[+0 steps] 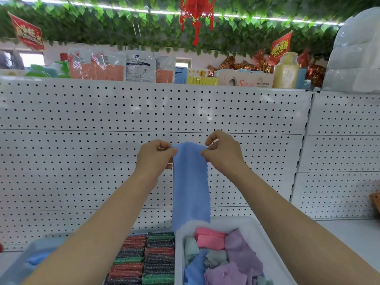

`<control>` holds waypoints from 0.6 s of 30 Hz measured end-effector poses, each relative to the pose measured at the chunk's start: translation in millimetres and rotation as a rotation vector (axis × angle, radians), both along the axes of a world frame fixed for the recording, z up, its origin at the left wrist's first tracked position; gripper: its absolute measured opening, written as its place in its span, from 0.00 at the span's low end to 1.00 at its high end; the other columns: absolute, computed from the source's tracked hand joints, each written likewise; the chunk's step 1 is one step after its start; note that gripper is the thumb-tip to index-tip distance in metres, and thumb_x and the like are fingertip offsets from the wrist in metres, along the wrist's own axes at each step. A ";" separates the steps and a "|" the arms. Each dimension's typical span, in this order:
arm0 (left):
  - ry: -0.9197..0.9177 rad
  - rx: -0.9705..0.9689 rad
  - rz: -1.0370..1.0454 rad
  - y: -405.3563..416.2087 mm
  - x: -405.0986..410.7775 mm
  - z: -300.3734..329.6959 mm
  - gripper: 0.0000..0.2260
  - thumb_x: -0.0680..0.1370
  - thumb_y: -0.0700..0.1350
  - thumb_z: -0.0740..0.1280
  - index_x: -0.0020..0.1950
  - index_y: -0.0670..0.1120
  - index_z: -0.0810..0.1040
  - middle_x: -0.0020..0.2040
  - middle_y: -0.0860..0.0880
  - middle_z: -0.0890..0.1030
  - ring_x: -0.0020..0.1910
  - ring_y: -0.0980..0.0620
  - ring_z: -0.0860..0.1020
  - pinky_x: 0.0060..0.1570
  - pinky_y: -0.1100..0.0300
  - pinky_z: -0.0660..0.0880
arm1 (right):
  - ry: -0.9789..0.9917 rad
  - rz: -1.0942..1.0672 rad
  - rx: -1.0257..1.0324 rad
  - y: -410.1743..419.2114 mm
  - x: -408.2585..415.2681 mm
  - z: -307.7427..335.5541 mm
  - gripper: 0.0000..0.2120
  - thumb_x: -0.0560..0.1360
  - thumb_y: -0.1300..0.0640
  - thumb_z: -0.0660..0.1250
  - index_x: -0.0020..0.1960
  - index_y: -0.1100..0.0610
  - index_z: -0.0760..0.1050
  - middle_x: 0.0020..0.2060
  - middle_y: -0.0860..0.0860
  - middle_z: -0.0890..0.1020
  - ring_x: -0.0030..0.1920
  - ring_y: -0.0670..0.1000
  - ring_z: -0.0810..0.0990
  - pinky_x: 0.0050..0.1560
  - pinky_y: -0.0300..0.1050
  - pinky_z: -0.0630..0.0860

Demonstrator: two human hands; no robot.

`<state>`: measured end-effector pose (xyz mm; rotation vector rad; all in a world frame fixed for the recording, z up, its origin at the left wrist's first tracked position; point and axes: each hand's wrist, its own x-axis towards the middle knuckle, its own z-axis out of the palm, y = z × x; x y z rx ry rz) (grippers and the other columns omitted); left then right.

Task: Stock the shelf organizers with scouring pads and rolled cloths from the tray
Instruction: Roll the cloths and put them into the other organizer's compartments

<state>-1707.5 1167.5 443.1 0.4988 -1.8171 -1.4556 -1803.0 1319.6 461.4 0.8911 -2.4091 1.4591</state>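
A blue cloth [190, 188] hangs unrolled in front of the pegboard. My left hand [154, 156] pinches its top left corner and my right hand [223, 153] pinches its top right corner. The cloth's lower end reaches the back rim of a white tray [265, 243] that holds several loose cloths in pink, purple, blue and pale green. Left of the tray, an organizer holds rows of red, green and dark scouring pads [148, 260]. Further left a pale blue organizer [30, 256] holds something blue, partly hidden by my left forearm.
A white pegboard back wall [82, 161] stands behind everything. The top shelf [144, 79] carries packaged goods, boxes and a yellow bottle. A wrapped white bundle [357, 54] stands at the upper right. Bare white shelf [349, 239] lies right of the tray.
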 end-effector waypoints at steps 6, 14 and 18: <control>0.042 -0.020 -0.051 16.8 4.9 2.7 0.04 0.76 0.40 0.72 0.47 0.41 0.80 0.40 0.44 0.84 0.37 0.49 0.84 0.40 0.58 0.82 | 0.110 0.147 -0.016 -8.7 18.5 -4.4 0.06 0.72 0.60 0.69 0.45 0.52 0.72 0.30 0.48 0.80 0.30 0.45 0.74 0.29 0.40 0.72; 0.019 0.070 -0.126 20.5 11.6 6.2 0.07 0.76 0.40 0.73 0.49 0.37 0.80 0.42 0.39 0.85 0.39 0.46 0.85 0.39 0.60 0.83 | 0.053 0.251 -0.117 -10.6 19.2 -11.4 0.04 0.72 0.60 0.74 0.44 0.53 0.80 0.35 0.49 0.83 0.35 0.44 0.79 0.39 0.41 0.79; 0.032 0.123 -0.128 19.6 13.5 7.7 0.06 0.76 0.39 0.73 0.48 0.36 0.81 0.42 0.40 0.85 0.38 0.47 0.86 0.38 0.60 0.82 | 0.129 0.277 -0.112 -10.5 22.4 -15.9 0.08 0.69 0.59 0.78 0.45 0.55 0.81 0.37 0.46 0.83 0.35 0.40 0.78 0.38 0.28 0.73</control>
